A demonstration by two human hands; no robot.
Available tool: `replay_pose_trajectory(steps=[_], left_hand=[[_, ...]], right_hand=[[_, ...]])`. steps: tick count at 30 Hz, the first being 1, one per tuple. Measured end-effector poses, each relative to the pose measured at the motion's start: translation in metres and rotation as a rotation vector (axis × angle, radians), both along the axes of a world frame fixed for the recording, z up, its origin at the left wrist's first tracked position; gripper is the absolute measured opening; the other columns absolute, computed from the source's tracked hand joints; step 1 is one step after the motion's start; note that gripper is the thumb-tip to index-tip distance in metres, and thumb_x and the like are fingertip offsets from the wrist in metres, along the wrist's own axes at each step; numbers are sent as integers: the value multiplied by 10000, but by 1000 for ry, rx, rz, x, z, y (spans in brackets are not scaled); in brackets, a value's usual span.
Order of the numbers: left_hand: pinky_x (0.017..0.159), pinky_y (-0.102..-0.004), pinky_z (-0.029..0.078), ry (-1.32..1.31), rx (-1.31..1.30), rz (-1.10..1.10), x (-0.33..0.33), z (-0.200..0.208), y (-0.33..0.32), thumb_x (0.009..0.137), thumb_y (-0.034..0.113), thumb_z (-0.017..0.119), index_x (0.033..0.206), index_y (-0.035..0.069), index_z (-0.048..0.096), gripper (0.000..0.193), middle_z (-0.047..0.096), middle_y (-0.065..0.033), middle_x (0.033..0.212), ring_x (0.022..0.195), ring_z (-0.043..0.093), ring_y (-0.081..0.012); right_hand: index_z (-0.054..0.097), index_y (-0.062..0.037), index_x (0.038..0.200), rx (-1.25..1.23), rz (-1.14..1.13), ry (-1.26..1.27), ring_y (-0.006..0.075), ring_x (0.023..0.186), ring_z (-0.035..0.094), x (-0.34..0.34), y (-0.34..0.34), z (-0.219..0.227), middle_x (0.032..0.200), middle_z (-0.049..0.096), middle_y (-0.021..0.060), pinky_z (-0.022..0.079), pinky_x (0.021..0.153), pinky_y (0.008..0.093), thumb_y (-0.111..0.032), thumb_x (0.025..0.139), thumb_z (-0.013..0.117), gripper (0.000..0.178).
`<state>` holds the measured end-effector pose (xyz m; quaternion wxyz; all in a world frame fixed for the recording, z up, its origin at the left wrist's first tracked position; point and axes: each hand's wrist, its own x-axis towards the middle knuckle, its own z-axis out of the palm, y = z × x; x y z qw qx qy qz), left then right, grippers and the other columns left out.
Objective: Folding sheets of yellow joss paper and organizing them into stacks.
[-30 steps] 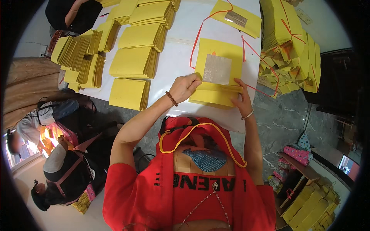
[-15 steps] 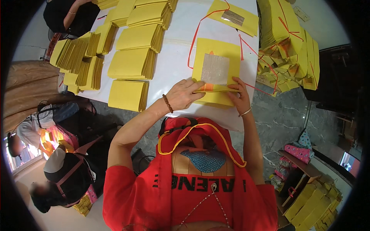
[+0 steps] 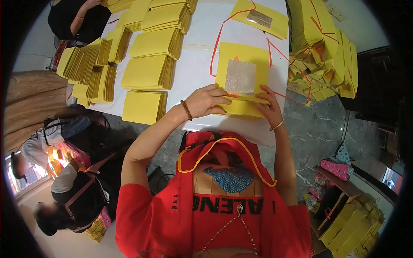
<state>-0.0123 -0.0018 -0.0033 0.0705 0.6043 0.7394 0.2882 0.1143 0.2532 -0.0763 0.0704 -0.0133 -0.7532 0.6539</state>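
Observation:
A yellow paper sheet [image 3: 261, 69] with a silvery foil square [image 3: 241, 76] lies near the table's front edge, with a strip of orange showing at the foil's near side. My left hand [image 3: 208, 102] grips the left part of its near edge, fingers on top and thumb below. At the right part of that edge, my right hand [image 3: 270, 107] pinches the paper between fingers and thumb. The near edge is turned up between both hands. More yellow paper shows underneath; how many layers, I cannot tell. Beyond it rests another yellow sheet [image 3: 270, 30] with a smaller foil patch [image 3: 259, 19].
Folded yellow paper stacks [image 3: 144, 106] line the left of the white table [image 3: 195, 64]. Red string [image 3: 216, 47] runs around the sheets. Yellow bundles [image 3: 322, 47] are piled off the right side. Another person's arm [image 3: 78, 21] is at the far left; other people sit lower left.
The turned-up near edge has shifted, and less of the orange strip shows now. Both hands stay on the paper with small finger movements. The view has moved slightly.

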Motion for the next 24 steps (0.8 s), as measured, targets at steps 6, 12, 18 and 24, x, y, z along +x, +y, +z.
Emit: replay_pose_trajectory(steps=[6, 12, 18, 24], left_hand=[[728, -352, 462, -224, -94, 43, -8, 5, 3, 810, 211, 595, 815, 84, 614, 129, 601, -50, 819, 826, 550, -244], [698, -357, 457, -285, -113, 52, -10, 6, 4, 769, 132, 560, 770, 58, 600, 84, 586, -76, 754, 774, 558, -267], [675, -372, 464, -347, -106, 77, -11, 11, 5, 751, 124, 550, 747, 42, 593, 92, 583, -97, 719, 721, 575, -279], [670, -372, 467, -271, -112, 55, -9, 10, 6, 713, 105, 555, 696, 34, 580, 77, 577, -101, 698, 716, 572, -284]], right_hand=[[606, -42, 1012, -74, -13, -16, 243, 1266, 324, 1, -1, 2, 1318, 385, 105, 273, 1027, 335, -79, 766, 637, 250], [608, -43, 1023, -59, 0, -62, 241, 1270, 319, 0, 0, 7, 1326, 382, 103, 268, 1027, 336, -130, 788, 614, 250], [605, -53, 1044, -135, 6, -89, 233, 1281, 300, 1, 0, 14, 1332, 385, 92, 255, 1030, 342, -174, 815, 560, 263], [606, -58, 1045, -124, 9, -118, 232, 1279, 302, 1, -1, 20, 1332, 386, 88, 252, 1025, 339, -191, 816, 557, 269]])
